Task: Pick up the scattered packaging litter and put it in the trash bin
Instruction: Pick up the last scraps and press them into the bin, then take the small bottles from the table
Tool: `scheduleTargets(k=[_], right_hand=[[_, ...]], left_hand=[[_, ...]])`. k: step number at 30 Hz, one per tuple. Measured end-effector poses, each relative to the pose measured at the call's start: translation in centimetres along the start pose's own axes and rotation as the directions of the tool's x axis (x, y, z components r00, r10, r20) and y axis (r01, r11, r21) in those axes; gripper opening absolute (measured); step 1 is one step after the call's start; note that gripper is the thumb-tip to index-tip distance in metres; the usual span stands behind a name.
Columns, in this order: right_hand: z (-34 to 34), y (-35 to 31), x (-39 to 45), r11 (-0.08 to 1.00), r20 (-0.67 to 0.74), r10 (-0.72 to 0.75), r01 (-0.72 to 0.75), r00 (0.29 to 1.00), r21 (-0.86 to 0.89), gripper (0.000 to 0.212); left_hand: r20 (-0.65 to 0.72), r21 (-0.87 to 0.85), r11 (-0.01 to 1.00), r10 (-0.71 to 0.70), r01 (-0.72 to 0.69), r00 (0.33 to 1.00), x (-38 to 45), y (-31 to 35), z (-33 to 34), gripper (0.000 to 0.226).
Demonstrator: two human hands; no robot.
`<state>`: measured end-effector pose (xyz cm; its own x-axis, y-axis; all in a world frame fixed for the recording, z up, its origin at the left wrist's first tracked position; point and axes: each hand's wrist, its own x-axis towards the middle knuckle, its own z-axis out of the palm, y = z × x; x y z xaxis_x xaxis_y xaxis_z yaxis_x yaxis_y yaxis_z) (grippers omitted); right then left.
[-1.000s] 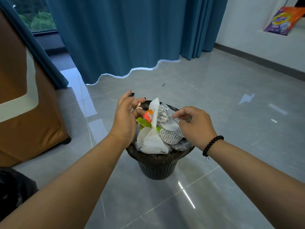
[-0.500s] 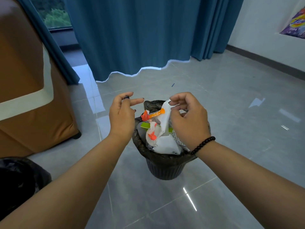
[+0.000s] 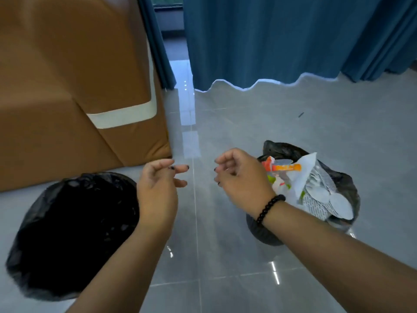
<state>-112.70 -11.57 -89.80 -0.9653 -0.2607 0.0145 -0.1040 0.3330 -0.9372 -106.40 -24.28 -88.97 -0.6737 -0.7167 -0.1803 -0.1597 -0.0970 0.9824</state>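
Over the floor [image 3: 225, 256] between two bins, both my left hand [image 3: 158, 190] and right hand [image 3: 239, 179] hang with fingers loosely curled, holding nothing. Litter [image 3: 316, 188] sits heaped in the bin [image 3: 347, 188] at my right. No stray wrappers show nearby, so I judge the job nearly finished.

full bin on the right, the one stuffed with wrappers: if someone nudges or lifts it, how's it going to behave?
The trash bin is small and holds only packaging litter, so it is probably light and slides easily on the glossy floor. The litter is heaped above the rim, so a tilt would likely spill some. Its liner looks thin and floppy.
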Motion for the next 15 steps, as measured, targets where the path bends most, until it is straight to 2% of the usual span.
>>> scheduleTargets(k=[1,3,5,7,8,10,11,13,15], right_hand=[[1.6,-0.2,-0.2,0.996,0.109,0.077,-0.072,0.991,-0.046,0.018],[5.1,0.0,-1.4,0.961,0.289,0.257,-0.214,0.922,-0.174,0.010],[9.1,0.9,-3.5,0.905,0.412,0.420,-0.338,0.808,-0.258,0.028],[13.0,1.7,-5.5,0.863,0.478,0.503,-0.452,0.720,-0.228,0.050],[14.4,1.7,-6.3,0.845,0.470,0.525,-0.501,0.709,-0.187,0.050],[16.2,1.8,-7.1,0.835,0.410,0.530,-0.541,0.743,-0.100,0.023],[16.5,1.9,-7.3,0.829,0.379,0.535,-0.557,0.755,-0.060,0.023],[17.1,1.8,-7.8,0.816,0.328,0.545,-0.578,0.772,0.007,0.036],[17.0,1.6,-8.5,0.794,0.279,0.580,-0.608,0.766,0.019,0.035]], left_hand=[[-0.076,0.014,1.000,-0.021,0.023,0.997,0.2,-0.5,-1.8,0.020],[-0.200,0.055,0.996,-0.053,0.065,0.978,0.3,-1.9,-4.6,0.020],[-0.269,0.142,0.982,-0.083,0.125,0.959,-0.7,-3.7,-6.7,0.021],[-0.325,0.210,0.964,-0.089,0.164,0.942,-1.2,-5.0,-8.0,0.022],[-0.360,0.223,0.956,-0.099,0.189,0.928,-1.3,-5.5,-8.7,0.022],[-0.414,0.237,0.939,-0.135,0.250,0.900,-1.6,-6.5,-9.9,0.018],[-0.421,0.264,0.921,-0.156,0.286,0.893,-1.8,-6.8,-10.4,0.016],[-0.418,0.335,0.879,-0.184,0.339,0.890,-2.3,-7.3,-11.8,0.020],[-0.432,0.450,0.805,-0.184,0.388,0.883,-3.2,-6.8,-13.4,0.025]])
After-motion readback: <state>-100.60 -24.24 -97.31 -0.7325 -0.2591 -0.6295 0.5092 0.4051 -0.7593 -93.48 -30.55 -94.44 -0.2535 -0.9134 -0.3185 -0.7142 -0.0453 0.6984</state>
